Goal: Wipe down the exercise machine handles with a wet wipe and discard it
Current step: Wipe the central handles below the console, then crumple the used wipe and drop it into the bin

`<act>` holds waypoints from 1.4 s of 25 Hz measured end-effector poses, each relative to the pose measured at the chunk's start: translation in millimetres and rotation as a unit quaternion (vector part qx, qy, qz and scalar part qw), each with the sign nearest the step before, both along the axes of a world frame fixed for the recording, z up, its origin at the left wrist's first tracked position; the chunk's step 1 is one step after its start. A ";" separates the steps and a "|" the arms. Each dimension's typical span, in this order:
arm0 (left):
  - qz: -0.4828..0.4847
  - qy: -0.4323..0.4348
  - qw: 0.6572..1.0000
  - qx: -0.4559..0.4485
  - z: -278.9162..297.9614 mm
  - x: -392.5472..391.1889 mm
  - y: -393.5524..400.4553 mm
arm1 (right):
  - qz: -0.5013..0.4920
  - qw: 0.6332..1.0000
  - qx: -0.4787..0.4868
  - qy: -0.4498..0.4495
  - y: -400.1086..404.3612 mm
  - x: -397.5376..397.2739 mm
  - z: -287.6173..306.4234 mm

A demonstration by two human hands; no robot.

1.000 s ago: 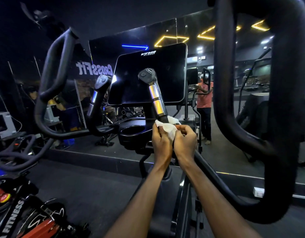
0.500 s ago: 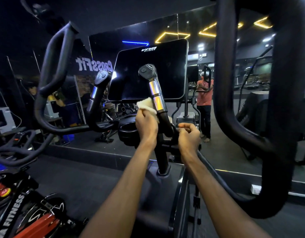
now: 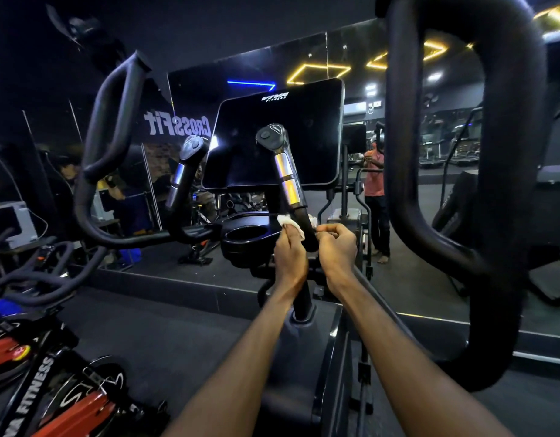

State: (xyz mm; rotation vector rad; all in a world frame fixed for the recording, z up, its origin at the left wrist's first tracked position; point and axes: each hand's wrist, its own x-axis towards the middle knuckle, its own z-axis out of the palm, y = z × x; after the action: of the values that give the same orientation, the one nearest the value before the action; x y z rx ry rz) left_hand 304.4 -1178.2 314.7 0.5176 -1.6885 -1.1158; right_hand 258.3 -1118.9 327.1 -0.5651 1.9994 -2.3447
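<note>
A white wet wipe [image 3: 288, 223] is wrapped round the lower black part of the machine's right inner handle [image 3: 285, 171], below its two metal sensor bands. My left hand [image 3: 289, 257] grips the wipe on the handle's left side. My right hand [image 3: 337, 247] has curled fingers that pinch a small white end of the wipe on the handle's right side. The left inner handle [image 3: 184, 171] stands bare. Two thick black loop handles rise at the left [image 3: 114, 121] and at the right [image 3: 508, 152].
A dark console screen [image 3: 303, 127] stands behind the inner handles, with a cup holder [image 3: 244, 234] below it. A red and black spin bike [image 3: 67, 405] sits at the lower left. A wall mirror [image 3: 414, 272] ahead reflects a person in a red shirt.
My left hand has slid the wipe down from the metal bands to the handle's base. My right hand has moved in and taken the wipe's other end again.
</note>
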 end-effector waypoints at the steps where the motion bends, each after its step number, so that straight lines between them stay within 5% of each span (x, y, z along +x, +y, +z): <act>1: -0.008 -0.004 1.000 -0.006 -9.2 1.8 2.6 | -0.003 1.000 0.007 0.000 0.3 3.2 -2.1; 5: 0.078 -0.080 0.984 -0.138 -19.1 11.5 -3.0 | -0.036 0.999 0.004 0.022 4.8 13.7 -6.3; 8: 0.165 -0.048 0.957 -0.234 -19.0 22.0 -9.9 | -0.009 0.999 -0.027 0.037 9.0 17.9 -8.6; 11: 0.084 -0.058 0.952 -0.290 -22.1 40.8 -8.7 | 0.063 0.997 -0.030 0.046 12.0 24.3 -13.1; 14: 0.016 -0.115 0.960 -0.254 -28.9 64.7 -11.9 | 0.133 0.986 0.061 0.078 17.3 28.3 -23.7; 18: 0.057 -0.170 0.969 -0.167 -29.6 95.0 6.0 | 0.265 0.963 0.035 0.026 31.4 37.4 -38.9; 24: -0.007 -0.102 0.994 0.044 -34.4 148.4 43.6 | 0.302 0.953 0.037 -0.012 52.4 66.0 -57.0; 35: 0.212 -0.120 0.968 0.061 -56.9 335.4 75.6 | 0.496 0.860 0.090 0.074 51.1 241.3 -67.7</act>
State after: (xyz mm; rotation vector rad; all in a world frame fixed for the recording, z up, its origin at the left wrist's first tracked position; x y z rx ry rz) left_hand 639.9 -1102.6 257.8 1.0731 -1.6125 -0.8686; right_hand 499.6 -1067.8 259.4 -1.3692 1.3690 -1.4835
